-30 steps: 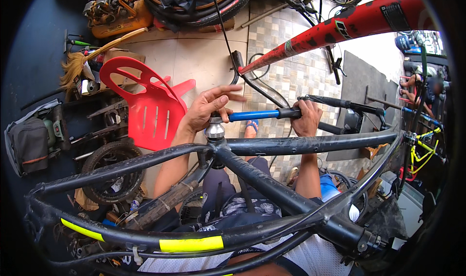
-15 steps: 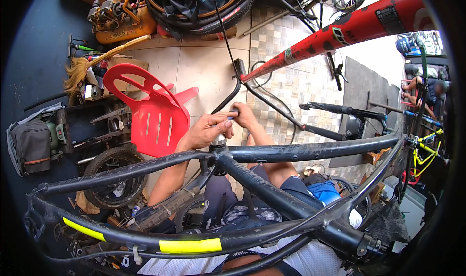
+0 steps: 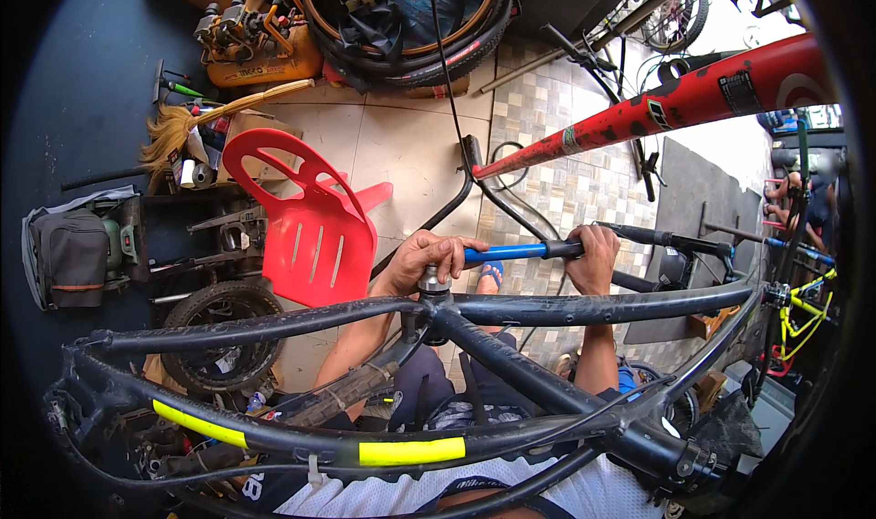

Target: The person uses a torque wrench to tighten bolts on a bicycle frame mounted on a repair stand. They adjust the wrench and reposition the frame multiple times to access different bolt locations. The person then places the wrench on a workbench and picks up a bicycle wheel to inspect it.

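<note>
Right grip (image 3: 595,256) is back out on the wrench (image 3: 513,252)

Biggest is the black bike frame (image 3: 602,309), stretched across the view. Next comes the wrench, just above it, its blue bar pointing right. Half a second ago, both hands were close together; now they are apart, so I think the right one can turn it with more power. It is wrapped around the black handle (image 3: 560,249). Left grip (image 3: 424,262) is closed around the other end. Smallest is the silver socket (image 3: 433,286), under those fingers, where the frame's tubes meet.
</note>
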`<state>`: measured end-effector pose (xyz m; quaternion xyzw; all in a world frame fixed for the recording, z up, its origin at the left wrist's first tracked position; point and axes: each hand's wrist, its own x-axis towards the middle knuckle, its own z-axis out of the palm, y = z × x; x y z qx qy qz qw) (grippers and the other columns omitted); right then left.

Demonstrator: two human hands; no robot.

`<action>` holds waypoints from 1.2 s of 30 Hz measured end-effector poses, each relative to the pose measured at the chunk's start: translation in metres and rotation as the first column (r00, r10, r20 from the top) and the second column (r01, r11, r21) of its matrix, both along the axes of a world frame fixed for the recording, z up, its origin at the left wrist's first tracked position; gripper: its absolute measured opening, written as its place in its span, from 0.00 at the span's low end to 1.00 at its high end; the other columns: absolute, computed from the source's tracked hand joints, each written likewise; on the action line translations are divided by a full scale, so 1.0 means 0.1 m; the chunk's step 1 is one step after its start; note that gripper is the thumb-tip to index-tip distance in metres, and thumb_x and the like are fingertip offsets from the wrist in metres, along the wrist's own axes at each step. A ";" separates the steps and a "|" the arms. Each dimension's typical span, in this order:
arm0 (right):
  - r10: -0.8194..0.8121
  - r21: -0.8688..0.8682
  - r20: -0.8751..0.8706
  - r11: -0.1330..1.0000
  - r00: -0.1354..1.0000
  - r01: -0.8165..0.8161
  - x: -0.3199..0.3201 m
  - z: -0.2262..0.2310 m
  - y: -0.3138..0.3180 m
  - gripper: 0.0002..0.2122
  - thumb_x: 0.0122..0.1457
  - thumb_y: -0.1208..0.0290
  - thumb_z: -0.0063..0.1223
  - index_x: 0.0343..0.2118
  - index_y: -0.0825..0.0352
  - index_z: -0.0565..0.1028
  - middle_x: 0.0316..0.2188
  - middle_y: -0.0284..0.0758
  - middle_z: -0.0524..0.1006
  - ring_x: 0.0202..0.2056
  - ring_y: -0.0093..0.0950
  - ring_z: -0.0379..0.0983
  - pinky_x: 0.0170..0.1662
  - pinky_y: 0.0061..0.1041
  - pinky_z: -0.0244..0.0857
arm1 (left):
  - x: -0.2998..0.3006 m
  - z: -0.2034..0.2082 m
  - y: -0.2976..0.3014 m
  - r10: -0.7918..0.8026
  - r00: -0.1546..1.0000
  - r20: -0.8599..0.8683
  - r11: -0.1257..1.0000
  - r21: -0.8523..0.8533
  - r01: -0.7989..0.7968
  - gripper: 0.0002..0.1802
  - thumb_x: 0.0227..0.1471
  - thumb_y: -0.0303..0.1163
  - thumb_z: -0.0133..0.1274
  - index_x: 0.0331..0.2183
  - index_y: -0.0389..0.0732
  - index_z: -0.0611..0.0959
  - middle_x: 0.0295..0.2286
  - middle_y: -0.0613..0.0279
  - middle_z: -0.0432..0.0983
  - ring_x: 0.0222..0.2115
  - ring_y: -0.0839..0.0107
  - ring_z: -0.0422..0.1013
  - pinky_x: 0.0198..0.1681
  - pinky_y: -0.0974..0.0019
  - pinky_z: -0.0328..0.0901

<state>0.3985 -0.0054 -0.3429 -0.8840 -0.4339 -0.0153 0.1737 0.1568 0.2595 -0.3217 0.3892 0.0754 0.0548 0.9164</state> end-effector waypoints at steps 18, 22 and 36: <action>0.072 -0.022 -0.609 0.994 0.790 -0.108 -0.83 -1.58 1.11 0.09 0.44 0.70 0.65 0.31 0.60 0.79 0.34 0.42 0.80 0.41 0.46 0.76 0.43 0.42 0.69 | -0.04 0.20 0.07 -0.051 0.943 -0.329 0.889 0.415 0.193 0.27 0.68 0.39 0.47 0.22 0.33 0.85 0.23 0.58 0.77 0.46 0.59 0.73 0.56 0.56 0.62; 0.050 -0.013 -0.301 0.998 0.952 -0.056 -0.17 -0.65 0.36 0.09 0.42 0.77 0.60 0.29 0.59 0.78 0.31 0.38 0.78 0.42 0.45 0.72 0.48 0.45 0.61 | -0.03 0.08 0.05 -0.048 0.985 -0.163 0.982 0.172 0.077 0.29 0.66 0.40 0.47 0.17 0.35 0.83 0.22 0.56 0.76 0.49 0.51 0.72 0.60 0.52 0.60; 0.056 0.004 -0.683 0.997 0.728 -0.074 -1.00 -1.78 1.21 0.11 0.43 0.75 0.63 0.32 0.63 0.77 0.33 0.43 0.79 0.39 0.46 0.77 0.42 0.40 0.70 | -0.01 0.21 0.06 -0.013 0.960 -0.280 0.821 0.545 0.169 0.29 0.69 0.36 0.44 0.17 0.35 0.80 0.20 0.61 0.75 0.35 0.67 0.72 0.54 0.60 0.63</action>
